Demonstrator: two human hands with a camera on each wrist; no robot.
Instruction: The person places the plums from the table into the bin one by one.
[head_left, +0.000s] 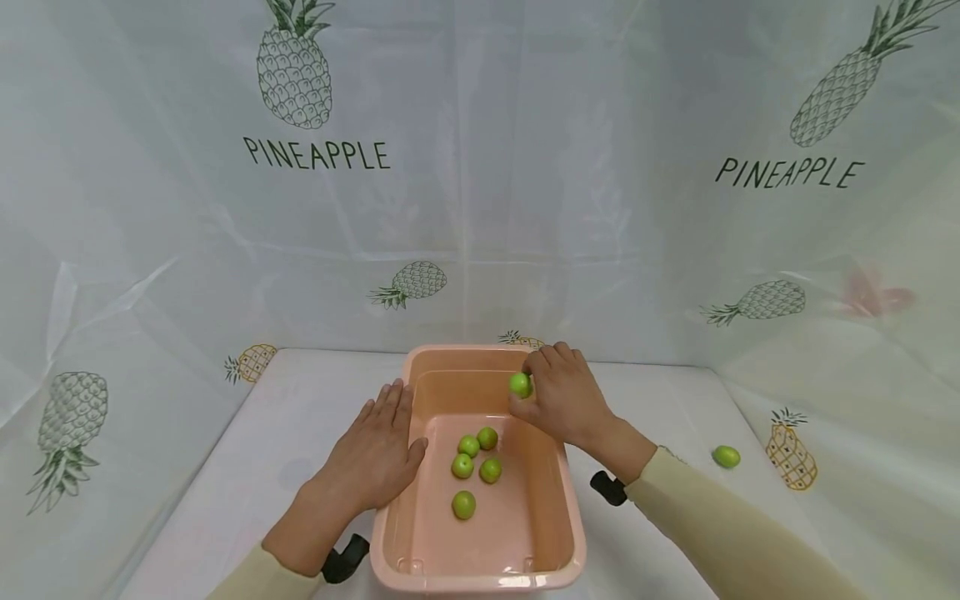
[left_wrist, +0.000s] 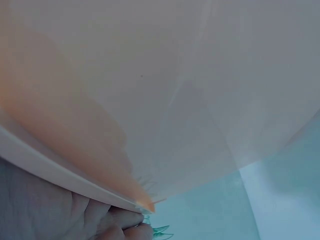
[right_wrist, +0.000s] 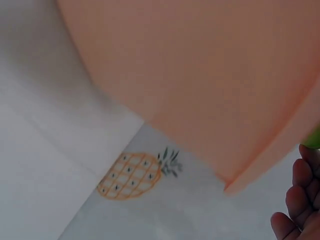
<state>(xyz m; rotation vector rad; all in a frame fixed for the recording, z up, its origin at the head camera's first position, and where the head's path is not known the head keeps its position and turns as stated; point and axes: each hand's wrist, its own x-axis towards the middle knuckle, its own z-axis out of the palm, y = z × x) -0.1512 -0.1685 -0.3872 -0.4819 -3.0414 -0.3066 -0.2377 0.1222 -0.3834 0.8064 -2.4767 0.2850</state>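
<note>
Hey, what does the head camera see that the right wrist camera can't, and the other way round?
Only the head view shows the left hand, five green fruits in the pink tub and a loose green fruit lying to the right.
Only the right wrist view shows the tub's outer wall close up.
Both show the right hand, the held green fruit, the tub, the white table and the pineapple-print sheet.

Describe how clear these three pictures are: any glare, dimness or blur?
Head view: bright and fairly sharp, with glossy highlights on the near rim of the tub and a sheen on the printed sheet; left wrist view: dim, hazy, bluish at lower right; right wrist view: dim and soft, the green fruit cut off by the edge.
</note>
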